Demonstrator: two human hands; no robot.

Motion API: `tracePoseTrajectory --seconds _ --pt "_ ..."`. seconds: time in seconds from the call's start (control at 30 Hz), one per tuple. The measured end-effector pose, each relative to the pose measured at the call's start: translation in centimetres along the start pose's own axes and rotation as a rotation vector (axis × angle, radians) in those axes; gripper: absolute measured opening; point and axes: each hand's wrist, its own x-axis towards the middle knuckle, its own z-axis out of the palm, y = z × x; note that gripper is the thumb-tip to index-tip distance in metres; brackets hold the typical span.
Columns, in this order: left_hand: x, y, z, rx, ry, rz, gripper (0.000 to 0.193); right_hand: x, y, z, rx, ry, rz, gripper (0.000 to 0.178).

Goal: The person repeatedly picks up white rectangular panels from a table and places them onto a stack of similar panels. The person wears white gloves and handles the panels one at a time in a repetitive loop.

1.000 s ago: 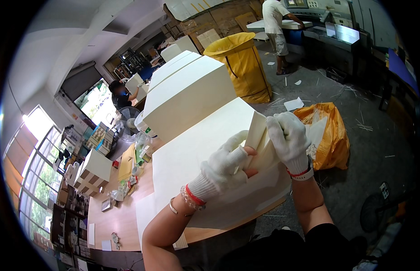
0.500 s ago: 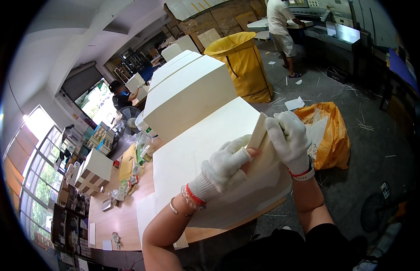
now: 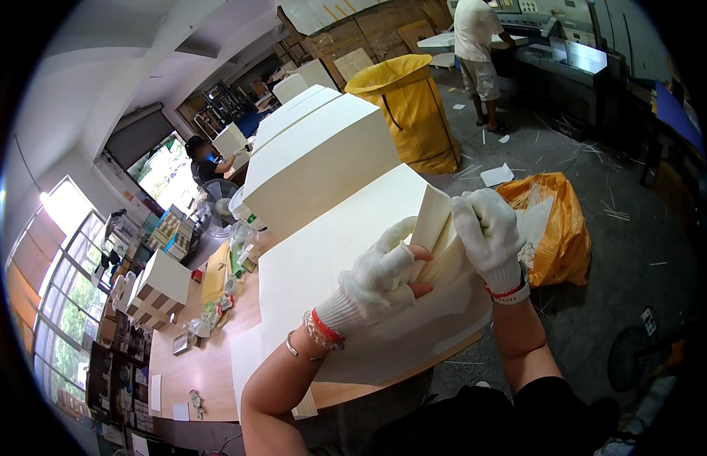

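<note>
A thick stack of large white paper sheets (image 3: 331,228) lies on the table in front of me. My right hand (image 3: 489,234), in a white knit glove, is closed with its fingers curled over the stack's near right corner. Bare fingertips poke out of the white glove on my left hand (image 3: 384,270), which grips the sheets' edge just left of the right hand. Between the two hands the raised sheet edges (image 3: 433,228) are bent up and fanned apart. How many sheets each hand holds is hidden.
Taller white paper stacks (image 3: 315,159) stand behind. Right of the table are an open orange bag (image 3: 566,235) of paper scraps and a tall yellow bag (image 3: 407,114). Small items and a boxy stack (image 3: 160,285) sit left. Paper strips litter the floor. Two people work farther off.
The sheet edges between my hands have spread farther apart, with more layers showing. A second bare fingertip of my left hand now shows against them. Both hands have barely shifted.
</note>
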Motion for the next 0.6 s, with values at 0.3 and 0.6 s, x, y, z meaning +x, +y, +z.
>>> tracePoseTrajectory --seconds 0.3,0.6 --pt "-0.6 1.1 -0.4 0.242 0.17 0.061 0.055 -2.2 -2.2 -1.2 -0.073 0.022 -0.163 0.021" --pt "-2.2 2.7 1.4 0.737 0.15 0.119 0.063 -2.2 -5.7 -1.1 -0.077 -0.501 0.081 0.023"
